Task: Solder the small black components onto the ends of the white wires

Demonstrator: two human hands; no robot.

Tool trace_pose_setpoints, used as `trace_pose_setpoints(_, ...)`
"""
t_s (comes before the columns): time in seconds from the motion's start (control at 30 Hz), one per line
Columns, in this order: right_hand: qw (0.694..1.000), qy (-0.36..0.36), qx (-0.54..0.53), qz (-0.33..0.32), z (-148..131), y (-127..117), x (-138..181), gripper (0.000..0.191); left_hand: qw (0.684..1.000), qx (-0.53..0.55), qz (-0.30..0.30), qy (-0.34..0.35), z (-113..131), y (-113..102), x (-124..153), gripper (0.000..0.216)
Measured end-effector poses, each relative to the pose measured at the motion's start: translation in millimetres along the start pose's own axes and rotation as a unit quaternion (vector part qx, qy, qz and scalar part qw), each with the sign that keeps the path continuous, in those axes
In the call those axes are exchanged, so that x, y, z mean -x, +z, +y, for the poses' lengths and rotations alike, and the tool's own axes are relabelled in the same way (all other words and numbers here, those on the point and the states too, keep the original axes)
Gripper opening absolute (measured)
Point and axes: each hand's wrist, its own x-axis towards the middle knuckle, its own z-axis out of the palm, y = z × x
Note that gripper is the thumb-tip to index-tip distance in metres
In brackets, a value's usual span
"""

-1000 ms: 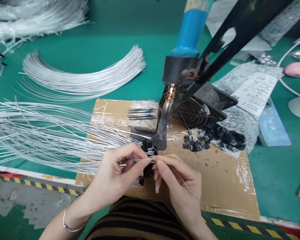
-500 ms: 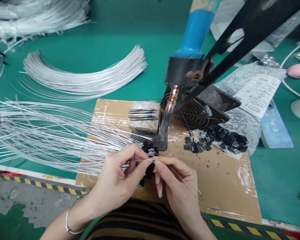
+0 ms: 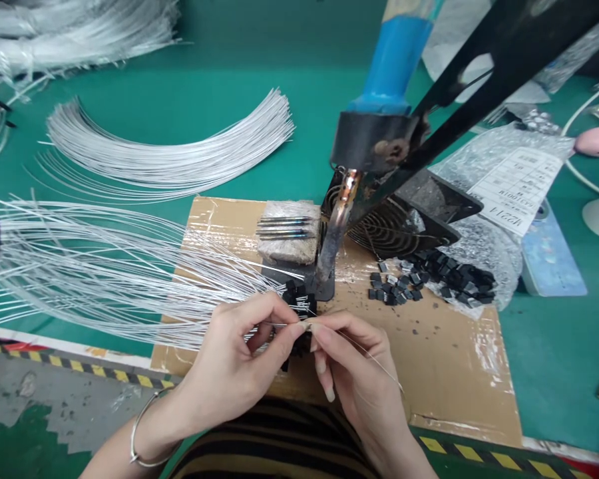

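Note:
In the head view my left hand (image 3: 254,349) pinches a white wire (image 3: 277,324) between thumb and forefinger. Its fingertips meet those of my right hand (image 3: 359,362), which is closed in a pinch on a thin wire (image 3: 374,359) that trails back across the palm. What lies exactly between the touching fingertips is too small to make out. Just behind them is a cluster of small black connectors (image 3: 293,293) joined to the ends of many white wires (image 3: 130,279). A soldering iron (image 3: 337,223) in a blue-handled mount points down close above that cluster.
A black bracket (image 3: 459,113) slants over the right side, above a black fan (image 3: 387,223). Loose black connectors (image 3: 459,276) lie on the cardboard (image 3: 444,379). Several metal rods rest on a pale block (image 3: 287,251). A curved wire bundle (image 3: 180,163) lies further back.
Both hands have shifted very slightly toward me, fingertips still together. The thin wire lies a little differently across my right hand, whose lower fingers have moved slightly right and down.

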Motion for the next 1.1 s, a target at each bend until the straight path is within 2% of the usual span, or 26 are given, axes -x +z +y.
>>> trace_pose_setpoints(0.2, 0.999, 0.024, -0.019, 0.015, -6, 2, 0, 0.019, 0.997, 0.052, -0.038, -0.042, -3, -3, 1, 0.020)
trace_pose_setpoints(0.37, 0.999, 0.017, -0.020, 0.031, -6, 6, 0, 0.023, 0.999, 0.030, -0.004, -0.037, -9, 2, 0, 0.019)
trace_pose_setpoints(0.67, 0.998, 0.006, -0.026, 0.053, -5, 12, -1, 0.024, 0.998, -0.012, 0.060, 0.030, -6, 11, 4, 0.017)
trace_pose_setpoints(0.8, 0.998, 0.004, -0.027, 0.060, -3, 12, -1, 0.025, 0.996, -0.021, 0.086, 0.033, -7, 15, 5, 0.019)
trace_pose_setpoints(1.1, 0.997, 0.001, -0.032, 0.075, -1, 17, 2, 0.030, 0.995, 0.004, 0.097, 0.037, -14, 22, 7, 0.016)
